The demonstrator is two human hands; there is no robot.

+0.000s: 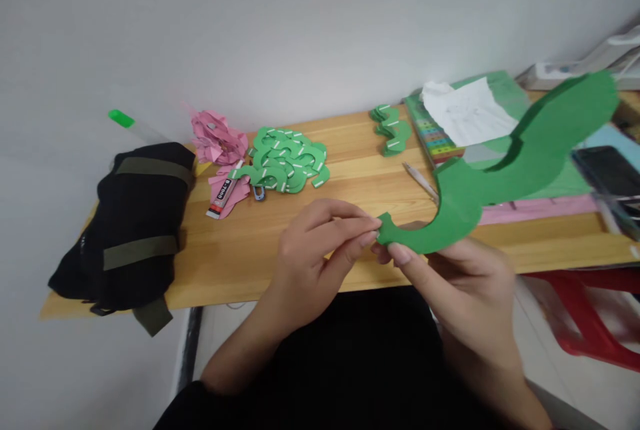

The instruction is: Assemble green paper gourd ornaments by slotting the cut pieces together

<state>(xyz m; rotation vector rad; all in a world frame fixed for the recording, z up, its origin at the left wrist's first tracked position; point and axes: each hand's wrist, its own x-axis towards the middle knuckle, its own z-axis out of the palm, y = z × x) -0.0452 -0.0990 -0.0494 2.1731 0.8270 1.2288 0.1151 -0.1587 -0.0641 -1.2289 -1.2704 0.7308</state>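
Note:
A wavy green paper cutout (463, 207), made of several curved layers, is raised above the front of the table. My right hand (465, 283) grips its lower curve between thumb and fingers. With thumb and fingertips, my left hand (320, 250) pinches the narrow left tip of the same cutout. The long wide end rises to the upper right. Farther back on the table lies a heap of small green curved paper pieces (287, 157) with white strips on them. A smaller stack of green pieces (393, 130) sits by the wall.
On the left are a black bag (145, 217), crumpled pink paper (220, 137) and a glue tube (221, 197). A pen (420, 181), white paper (473, 110) and a phone (610, 170) lie to the right. A red stool (575, 317) stands below.

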